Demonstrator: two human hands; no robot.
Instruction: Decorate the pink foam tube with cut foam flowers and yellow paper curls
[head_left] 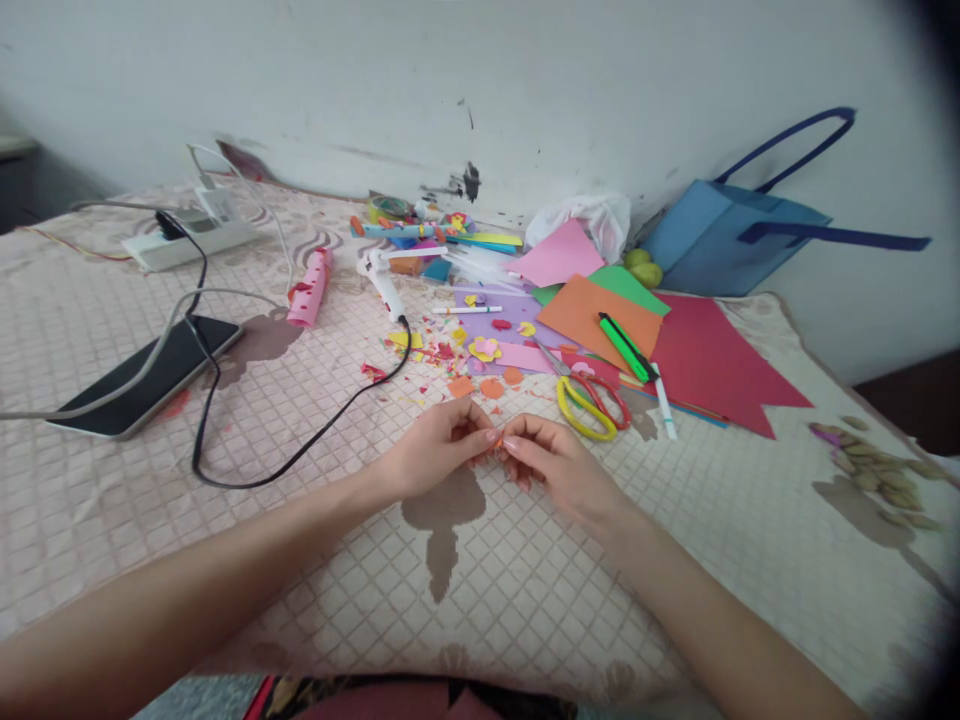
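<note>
My left hand [439, 445] and my right hand [551, 462] meet fingertip to fingertip over the quilted cloth [525, 600]. Between the fingertips of both hands sits a tiny orange paper piece [495, 441], mostly hidden by the fingers. Just beyond my hands lie orange paper circles [480, 386]. Yellow-and-red scissors [589, 402] lie close to my right hand, on its far right side.
Coloured paper sheets [675, 340], a green utility knife [626, 348], a white marker [664, 400], a glue gun [384, 280] with a black cord [300, 450], a phone [150, 372], a power strip [187, 240], a pink roll [311, 288], a blue bag [720, 235] and seeds [874, 465] are spread around.
</note>
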